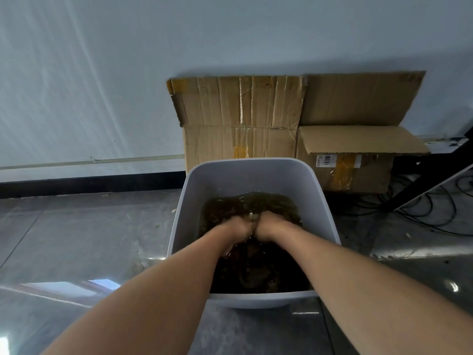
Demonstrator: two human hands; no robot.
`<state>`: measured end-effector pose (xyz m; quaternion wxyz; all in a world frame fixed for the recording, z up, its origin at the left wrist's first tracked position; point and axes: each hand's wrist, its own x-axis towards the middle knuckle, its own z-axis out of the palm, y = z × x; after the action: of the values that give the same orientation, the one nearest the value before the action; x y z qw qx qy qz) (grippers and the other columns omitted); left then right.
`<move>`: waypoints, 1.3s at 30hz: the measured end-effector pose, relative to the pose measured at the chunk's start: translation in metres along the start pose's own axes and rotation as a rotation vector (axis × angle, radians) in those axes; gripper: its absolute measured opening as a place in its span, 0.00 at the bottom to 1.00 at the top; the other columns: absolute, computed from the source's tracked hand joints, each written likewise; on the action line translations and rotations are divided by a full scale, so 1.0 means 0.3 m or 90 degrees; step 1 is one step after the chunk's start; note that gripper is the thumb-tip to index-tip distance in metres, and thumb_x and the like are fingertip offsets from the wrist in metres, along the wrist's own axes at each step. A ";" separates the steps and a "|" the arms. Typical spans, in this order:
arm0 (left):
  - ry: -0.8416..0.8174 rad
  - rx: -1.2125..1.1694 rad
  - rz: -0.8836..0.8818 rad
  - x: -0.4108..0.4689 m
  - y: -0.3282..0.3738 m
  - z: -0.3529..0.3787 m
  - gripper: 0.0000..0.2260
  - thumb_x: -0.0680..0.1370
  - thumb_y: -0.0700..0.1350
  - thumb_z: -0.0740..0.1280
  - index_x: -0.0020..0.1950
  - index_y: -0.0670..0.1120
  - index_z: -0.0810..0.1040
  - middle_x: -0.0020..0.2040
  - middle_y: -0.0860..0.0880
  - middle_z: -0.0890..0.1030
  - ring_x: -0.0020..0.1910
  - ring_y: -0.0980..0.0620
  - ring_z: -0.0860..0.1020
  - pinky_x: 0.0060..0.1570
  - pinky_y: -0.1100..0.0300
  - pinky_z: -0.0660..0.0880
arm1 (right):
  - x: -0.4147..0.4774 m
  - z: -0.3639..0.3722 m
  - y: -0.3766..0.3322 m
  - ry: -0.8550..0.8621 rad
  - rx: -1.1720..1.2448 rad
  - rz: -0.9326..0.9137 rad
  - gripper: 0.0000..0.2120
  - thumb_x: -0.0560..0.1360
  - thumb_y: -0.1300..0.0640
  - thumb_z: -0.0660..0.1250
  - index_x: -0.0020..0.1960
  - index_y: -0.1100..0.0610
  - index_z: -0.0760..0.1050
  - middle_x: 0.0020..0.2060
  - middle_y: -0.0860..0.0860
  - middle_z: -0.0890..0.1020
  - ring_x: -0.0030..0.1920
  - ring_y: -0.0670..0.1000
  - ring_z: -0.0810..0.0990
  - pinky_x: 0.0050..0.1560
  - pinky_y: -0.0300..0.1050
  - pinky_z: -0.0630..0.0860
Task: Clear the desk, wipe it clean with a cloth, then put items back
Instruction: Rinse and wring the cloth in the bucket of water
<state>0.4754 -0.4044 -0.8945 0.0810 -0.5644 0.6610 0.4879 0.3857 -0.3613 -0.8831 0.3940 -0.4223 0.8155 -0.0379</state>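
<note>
A grey plastic bin (245,172) stands on the floor, holding dark brownish water (256,265). Both my forearms reach into it. My left hand (238,225) and my right hand (270,222) meet knuckle to knuckle at the water's surface, in the middle of the bin. Ripples and a small glint show between them. The fingers of both hands dip under the murky water and are hidden. No cloth can be made out in the water. The desk is out of view.
Flattened cardboard (240,111) and a cardboard box (358,160) lean against the white wall behind the bin. Black cables (430,208) and a dark table leg (425,185) lie to the right. The grey floor (84,239) is glossy and looks wet.
</note>
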 end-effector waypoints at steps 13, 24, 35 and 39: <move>-0.064 -0.391 -0.086 -0.073 0.061 -0.021 0.15 0.81 0.55 0.62 0.39 0.48 0.75 0.28 0.50 0.77 0.28 0.53 0.75 0.29 0.65 0.70 | -0.069 -0.053 -0.032 0.246 0.244 0.050 0.15 0.83 0.61 0.51 0.59 0.63 0.75 0.51 0.58 0.79 0.48 0.57 0.79 0.53 0.52 0.77; 0.083 0.124 0.058 -0.005 -0.011 0.006 0.13 0.82 0.47 0.61 0.60 0.41 0.79 0.56 0.42 0.81 0.53 0.42 0.79 0.48 0.56 0.74 | -0.028 -0.008 0.003 0.050 -0.004 0.048 0.27 0.78 0.61 0.64 0.75 0.61 0.61 0.67 0.60 0.74 0.66 0.59 0.75 0.63 0.50 0.73; 0.062 -0.396 0.010 -0.032 0.033 -0.028 0.10 0.83 0.43 0.59 0.51 0.38 0.77 0.49 0.35 0.82 0.45 0.40 0.82 0.48 0.45 0.80 | -0.052 0.000 -0.073 0.196 0.257 0.031 0.16 0.84 0.54 0.51 0.64 0.62 0.69 0.56 0.60 0.79 0.48 0.59 0.80 0.38 0.47 0.75; -0.038 -0.427 0.023 -0.086 0.079 -0.027 0.18 0.83 0.56 0.60 0.57 0.42 0.80 0.43 0.42 0.83 0.41 0.44 0.82 0.43 0.53 0.80 | -0.040 -0.076 -0.017 0.201 0.288 0.075 0.16 0.83 0.57 0.54 0.66 0.63 0.72 0.56 0.60 0.80 0.44 0.57 0.79 0.42 0.48 0.77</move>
<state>0.4685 -0.3957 -0.8603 -0.0986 -0.5335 0.4707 0.6958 0.3775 -0.3621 -0.8582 0.3481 -0.2644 0.8606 -0.2614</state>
